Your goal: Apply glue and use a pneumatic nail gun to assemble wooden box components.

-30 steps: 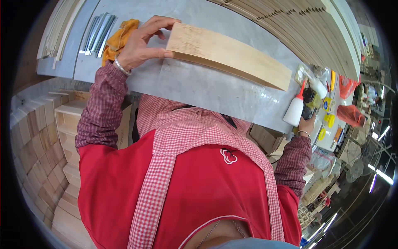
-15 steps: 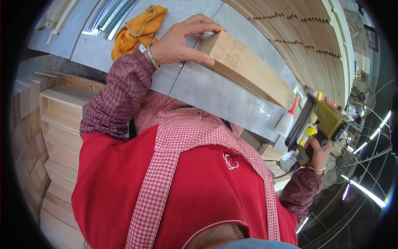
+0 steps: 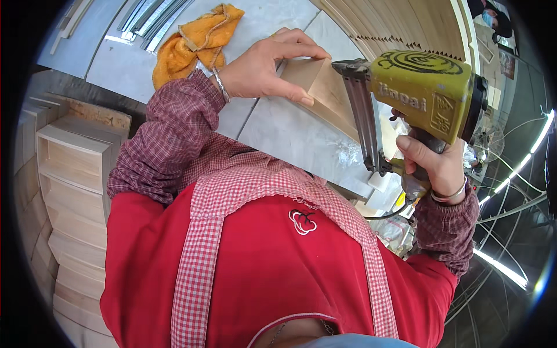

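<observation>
The left hand [image 3: 267, 66] grasps one end of the wooden piece [image 3: 333, 95], thumb pressed on the side toward the wearer and forefinger reaching over to the opposite side. The wooden piece lies on the grey surface [image 3: 290, 136], back from its near edge, running away toward the right edge, where the nail gun hides much of it.

The right hand [image 3: 432, 159] is wrapped around the grip of the green nail gun [image 3: 423, 90], held above the right part of the surface. The gun's nose sits just beside the gripped end of the wooden piece; whether they touch cannot be told. A dark hose [image 3: 389, 216] leaves the bottom of the gun's grip.

On the left part of the surface, an orange cloth [image 3: 197, 43] lies crumpled near the left wrist, with metal strips [image 3: 154, 23] beyond it. Layered boards [image 3: 400, 23] with jagged edges fill the far right part. Open wooden boxes [image 3: 75, 162] stand in a row off the near edge, to the left of the wearer, whose checked apron [image 3: 197, 261] covers a red shirt [image 3: 249, 255].
</observation>
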